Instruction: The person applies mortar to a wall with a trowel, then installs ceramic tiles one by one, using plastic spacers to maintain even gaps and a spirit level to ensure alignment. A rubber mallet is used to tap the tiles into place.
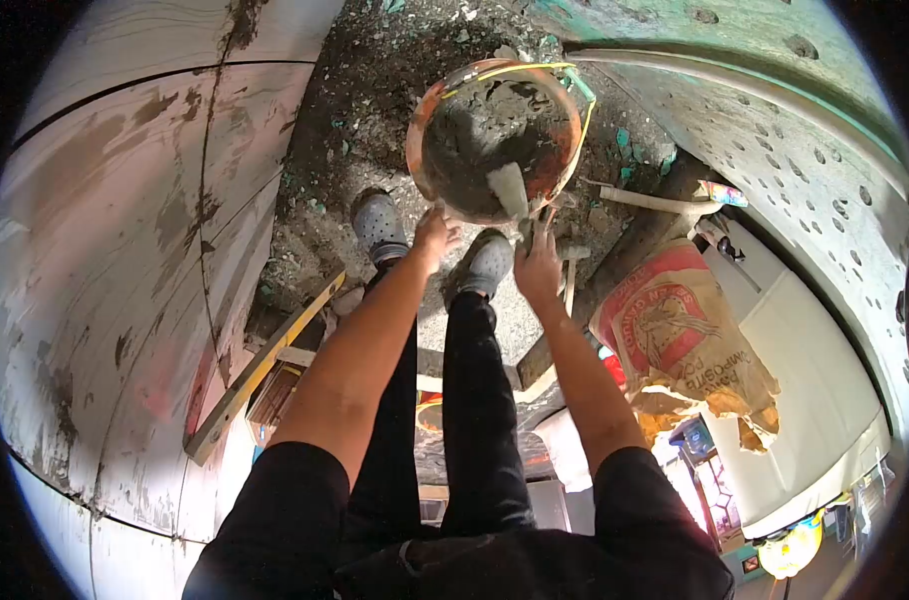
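An orange bucket (pixel 416 150) of wet grey mortar (pixel 485 125) stands on the ground in front of my feet, its yellow-and-green handle (pixel 587 110) over the far right rim. A trowel (pixel 511 190) leans over the near rim, its pale blade in the bucket. My right hand (pixel 540 265) is closed round the trowel's handle end, just outside the rim. My left hand (pixel 437 238) is at the near left of the bucket, fingers slightly bent and apart, holding nothing.
Smeared boards (pixel 155 230) rise on the left, with a yellow spirit level (pixel 265 365) leaning there. At right lie a torn cement bag (pixel 680 330) and a brush-like tool with a pale handle (pixel 665 202). A pitted panel (pixel 775 130) stands beyond. Rubble covers the ground (pixel 345 110).
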Demonstrator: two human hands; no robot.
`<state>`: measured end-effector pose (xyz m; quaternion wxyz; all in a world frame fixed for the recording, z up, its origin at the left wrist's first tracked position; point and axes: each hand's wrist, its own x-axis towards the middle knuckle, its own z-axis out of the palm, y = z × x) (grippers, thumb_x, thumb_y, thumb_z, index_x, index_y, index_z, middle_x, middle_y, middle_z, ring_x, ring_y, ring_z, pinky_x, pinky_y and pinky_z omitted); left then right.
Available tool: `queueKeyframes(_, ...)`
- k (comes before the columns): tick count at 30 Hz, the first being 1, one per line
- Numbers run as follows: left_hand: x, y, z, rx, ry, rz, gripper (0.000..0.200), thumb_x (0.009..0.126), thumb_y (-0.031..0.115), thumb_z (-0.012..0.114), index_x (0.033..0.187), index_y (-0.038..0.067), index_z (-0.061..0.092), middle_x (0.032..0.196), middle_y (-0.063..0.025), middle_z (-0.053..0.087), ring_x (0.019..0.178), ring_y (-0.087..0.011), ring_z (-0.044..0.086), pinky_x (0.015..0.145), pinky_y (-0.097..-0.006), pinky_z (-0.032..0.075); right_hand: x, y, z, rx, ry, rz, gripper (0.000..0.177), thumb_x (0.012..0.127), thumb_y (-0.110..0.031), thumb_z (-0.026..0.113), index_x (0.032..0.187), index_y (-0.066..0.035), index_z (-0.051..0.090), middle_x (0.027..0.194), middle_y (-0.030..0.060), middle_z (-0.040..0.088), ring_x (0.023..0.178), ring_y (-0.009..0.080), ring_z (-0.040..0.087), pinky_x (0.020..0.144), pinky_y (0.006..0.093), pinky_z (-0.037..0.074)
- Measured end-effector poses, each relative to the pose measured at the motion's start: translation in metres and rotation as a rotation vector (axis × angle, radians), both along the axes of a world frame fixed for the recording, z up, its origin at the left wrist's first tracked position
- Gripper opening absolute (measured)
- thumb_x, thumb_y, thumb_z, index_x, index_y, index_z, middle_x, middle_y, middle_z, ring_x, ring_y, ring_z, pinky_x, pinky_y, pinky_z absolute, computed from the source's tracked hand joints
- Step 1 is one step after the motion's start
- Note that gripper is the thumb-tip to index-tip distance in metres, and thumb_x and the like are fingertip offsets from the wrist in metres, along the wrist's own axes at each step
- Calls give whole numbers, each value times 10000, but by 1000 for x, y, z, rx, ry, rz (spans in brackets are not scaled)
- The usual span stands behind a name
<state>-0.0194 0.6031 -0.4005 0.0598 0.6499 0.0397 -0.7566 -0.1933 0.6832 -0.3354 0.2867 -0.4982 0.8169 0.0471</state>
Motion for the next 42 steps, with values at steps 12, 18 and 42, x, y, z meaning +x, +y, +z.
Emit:
queueKeyframes(12, -41, 21, -30, -190, -284, 214, 254, 928, 161, 401, 1131, 25, 471, 972, -175, 606, 738, -267, 646, 645, -376, 567, -27, 99, -39, 111, -61, 8, 454, 863, -288, 529, 1223, -40, 408, 1102, 215, 497, 906, 358, 581, 707, 442, 513)
queueKeyframes(18, -26, 21, 3, -249, -147, 222, 584, 903, 412, 506, 1257, -14, 321, 1068, -259, 548, 956, -315, 606, 785, -406, 538, -56, 121, 59, 84, -216, -368, 339, 887, -248, 508, 1147, -42, 436, 1016, 176, 586, 899, 385, 581, 795, 429, 468)
queueKeyframes(42, 7, -3, -2, -424, -137, -64, 579, 924, 445, 433, 1291, 1, 370, 1135, -167, 554, 1009, -286, 582, 857, -379, 489, -69, 4, 64, 17, -125, -36, 337, 871, -207, 478, 1142, -9, 501, 846, 214, 629, 651, 321, 625, 570, 404, 513)
